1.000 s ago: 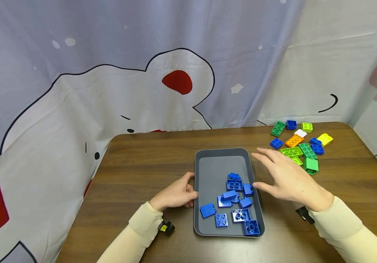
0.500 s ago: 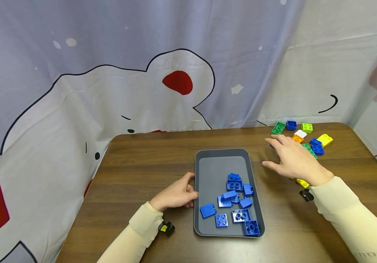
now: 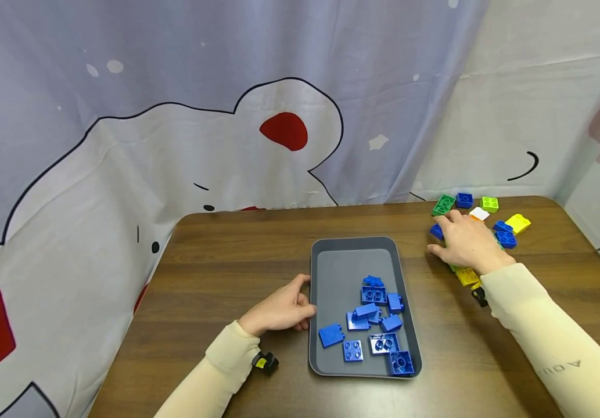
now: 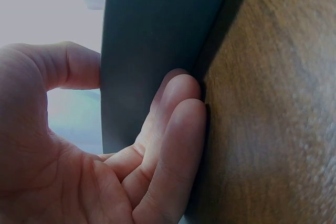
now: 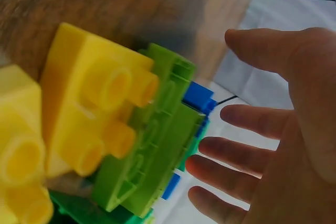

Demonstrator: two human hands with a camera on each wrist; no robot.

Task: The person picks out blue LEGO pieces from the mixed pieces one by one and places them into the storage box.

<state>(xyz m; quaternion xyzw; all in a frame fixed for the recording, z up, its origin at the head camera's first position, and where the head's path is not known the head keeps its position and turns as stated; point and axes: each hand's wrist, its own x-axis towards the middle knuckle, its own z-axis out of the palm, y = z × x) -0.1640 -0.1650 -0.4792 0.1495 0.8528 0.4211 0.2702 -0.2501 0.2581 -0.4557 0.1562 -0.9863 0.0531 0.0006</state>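
Gripping the tray (image 3: 333,278) at lower center of the frame by its left rim with the left hand (image 3: 281,306), and hovering over the loose bricks (image 3: 506,239) at the right of the frame with the right hand (image 3: 467,244), spread-fingered and holding nothing. Liable to nudge a yellow brick (image 5: 79,98) or a lime green brick (image 5: 167,156) across the tabletop (image 3: 237,255), or to catch 2 at once, because of the close packing near that palm. Also apt to jostle the blue bricks (image 3: 331,335) inside the tray, some stacked on others, by tugging too hard at the rim.
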